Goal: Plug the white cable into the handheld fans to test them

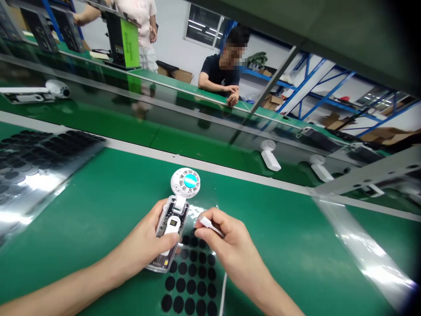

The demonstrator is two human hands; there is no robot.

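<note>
My left hand (153,241) is wrapped round a handheld fan (171,224), its thumb on the white front part below a small dark display. The fan has a clear casing with dark parts inside and a round white head (185,182) with a blue centre, pointing up and away. Just to the right, my right hand (226,239) pinches a white cable plug (205,220) between thumb and fingers. The plug is apart from the fan, and its white cable (224,294) runs down past the hand. Under both hands lies a clear sheet of black round stickers (191,286).
More black round stickers (19,171) lie on sheets at the left. Past the bench's pale edge rail (210,163), a green conveyor (158,134) carries white fans (271,159). A metal post (371,171) stands at the right. Two people are across the line, near a green-and-black machine (123,41).
</note>
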